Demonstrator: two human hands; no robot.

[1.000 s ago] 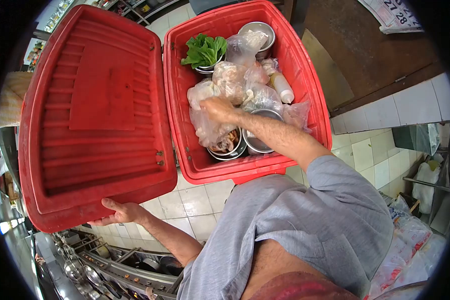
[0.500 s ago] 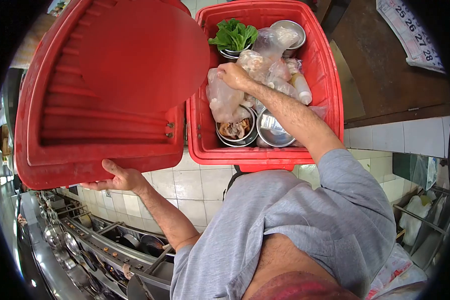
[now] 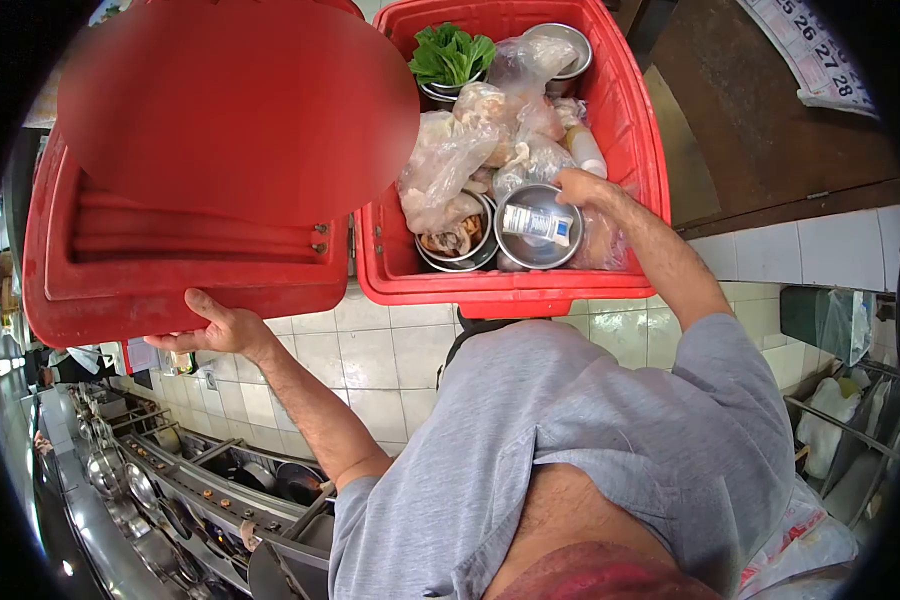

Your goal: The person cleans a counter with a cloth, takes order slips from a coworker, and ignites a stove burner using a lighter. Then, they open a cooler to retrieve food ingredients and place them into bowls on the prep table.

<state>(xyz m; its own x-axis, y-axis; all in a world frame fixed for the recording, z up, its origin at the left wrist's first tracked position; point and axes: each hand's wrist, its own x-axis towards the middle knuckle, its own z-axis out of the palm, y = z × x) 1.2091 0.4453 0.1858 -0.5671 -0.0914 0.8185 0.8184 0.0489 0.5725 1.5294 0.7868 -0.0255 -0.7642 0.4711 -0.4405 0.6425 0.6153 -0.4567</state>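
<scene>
My left hand [image 3: 215,327] grips the lower edge of the red cooler lid [image 3: 185,287], thumb on top and fingers beneath. Inside the red cooler box [image 3: 515,285], my right hand [image 3: 582,188] has its fingers curled at the right rim of a metal bowl [image 3: 530,258]. A white and blue packet [image 3: 536,225] lies in that bowl. To its left, pieces of brownish food [image 3: 452,240] sit in another metal bowl, partly under a clear plastic bag [image 3: 435,190]. More plastic bags [image 3: 485,110] fill the middle, and a pale bottle [image 3: 585,150] lies on the right.
Green leafy vegetables [image 3: 450,55] stand in a bowl at the cooler's back left, and a metal container [image 3: 568,50] is at the back right. A stove counter [image 3: 220,500] with pans runs along the lower left. A brown wooden panel [image 3: 780,130] stands on the right.
My right hand has let go of the plastic bag at the left and moved right to the metal bowl's rim. The packet bowl is now fully exposed. My left hand still holds the lid.
</scene>
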